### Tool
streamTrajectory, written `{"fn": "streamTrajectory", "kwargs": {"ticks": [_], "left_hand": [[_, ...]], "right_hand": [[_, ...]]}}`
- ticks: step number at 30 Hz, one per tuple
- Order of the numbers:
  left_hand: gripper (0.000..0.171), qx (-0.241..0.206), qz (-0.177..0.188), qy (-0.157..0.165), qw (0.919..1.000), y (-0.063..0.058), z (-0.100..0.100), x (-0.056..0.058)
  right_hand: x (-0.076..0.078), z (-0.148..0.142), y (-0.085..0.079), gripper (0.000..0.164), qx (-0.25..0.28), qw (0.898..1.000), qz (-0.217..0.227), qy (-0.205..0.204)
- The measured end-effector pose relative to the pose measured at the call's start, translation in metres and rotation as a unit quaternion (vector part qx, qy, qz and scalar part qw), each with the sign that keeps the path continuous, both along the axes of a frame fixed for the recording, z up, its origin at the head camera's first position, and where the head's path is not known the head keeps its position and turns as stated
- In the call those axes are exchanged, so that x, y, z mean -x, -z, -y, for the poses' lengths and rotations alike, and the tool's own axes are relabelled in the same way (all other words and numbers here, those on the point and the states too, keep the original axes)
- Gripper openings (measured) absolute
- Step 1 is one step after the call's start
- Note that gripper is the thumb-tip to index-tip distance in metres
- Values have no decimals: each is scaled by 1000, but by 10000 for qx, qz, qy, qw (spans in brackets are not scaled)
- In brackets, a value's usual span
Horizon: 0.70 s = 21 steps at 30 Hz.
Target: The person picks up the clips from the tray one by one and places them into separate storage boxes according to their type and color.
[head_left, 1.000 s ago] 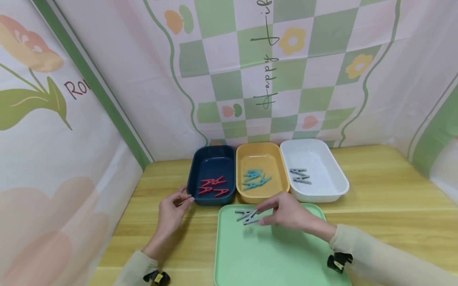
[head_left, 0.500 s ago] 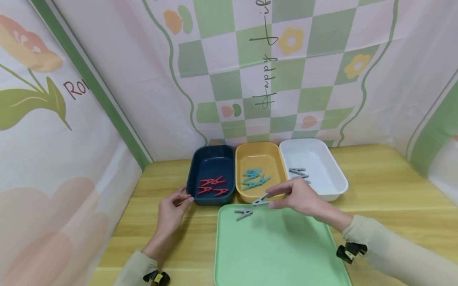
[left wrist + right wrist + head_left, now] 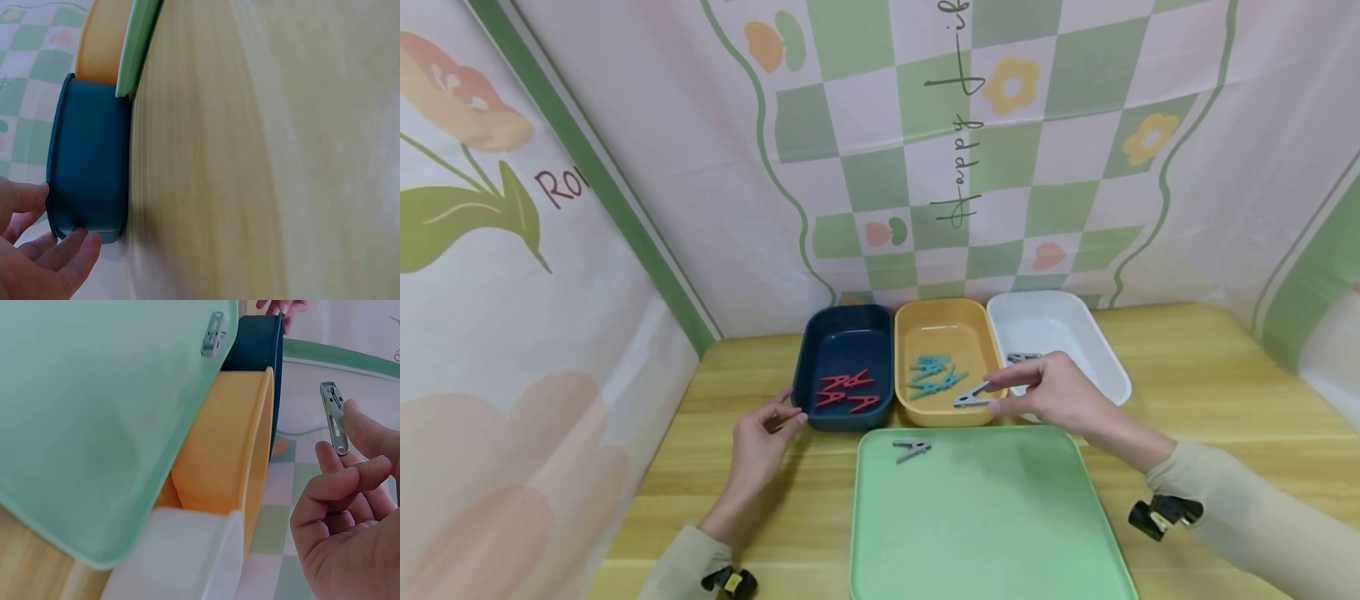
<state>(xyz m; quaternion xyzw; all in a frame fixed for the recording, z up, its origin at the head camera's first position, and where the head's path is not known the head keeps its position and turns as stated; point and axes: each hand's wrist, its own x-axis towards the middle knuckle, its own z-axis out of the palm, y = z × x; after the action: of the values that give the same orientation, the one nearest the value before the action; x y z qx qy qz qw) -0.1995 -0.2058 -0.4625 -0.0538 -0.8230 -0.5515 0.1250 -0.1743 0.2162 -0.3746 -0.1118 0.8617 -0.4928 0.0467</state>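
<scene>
My right hand [image 3: 1063, 396] pinches a grey clothespin [image 3: 972, 397] between thumb and fingertips, above the front of the yellow box [image 3: 947, 329] and beside the white box [image 3: 1051, 325]. The right wrist view shows this clothespin [image 3: 335, 417] held at one end, away from the boxes' rims. My left hand [image 3: 758, 446] grips the front left corner of the dark blue box [image 3: 848, 346]. In the left wrist view, its fingers [image 3: 65, 253] lie against that box's side. Another grey clothespin [image 3: 912, 449] lies on the green tray [image 3: 985, 517], near its far left corner.
Several red clothespins [image 3: 847, 381] lie in the dark blue box, and several light blue clothespins [image 3: 929, 363] in the yellow one. One grey clothespin [image 3: 1022, 357] shows inside the white box, partly behind my right hand. A patterned cloth [image 3: 880, 179] hangs behind the boxes.
My right hand has lifted one grey clothespin off the green tray and carried it right and away from me, toward the white box. The left hand has stayed at the dark blue box.
</scene>
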Motion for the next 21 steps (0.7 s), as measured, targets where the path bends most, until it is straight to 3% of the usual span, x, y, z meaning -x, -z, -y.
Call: {"fn": "streamTrajectory", "kwargs": {"ticks": [6,21], "left_hand": [[6,-6,11,10,10000,-1,0,-1],[5,-17,-45,27,10000,0,0,-2]], "right_hand": [[6,-15,-6,40,-108,9994,58,336],[25,-48,-13,62,30,9967,229,776]]}}
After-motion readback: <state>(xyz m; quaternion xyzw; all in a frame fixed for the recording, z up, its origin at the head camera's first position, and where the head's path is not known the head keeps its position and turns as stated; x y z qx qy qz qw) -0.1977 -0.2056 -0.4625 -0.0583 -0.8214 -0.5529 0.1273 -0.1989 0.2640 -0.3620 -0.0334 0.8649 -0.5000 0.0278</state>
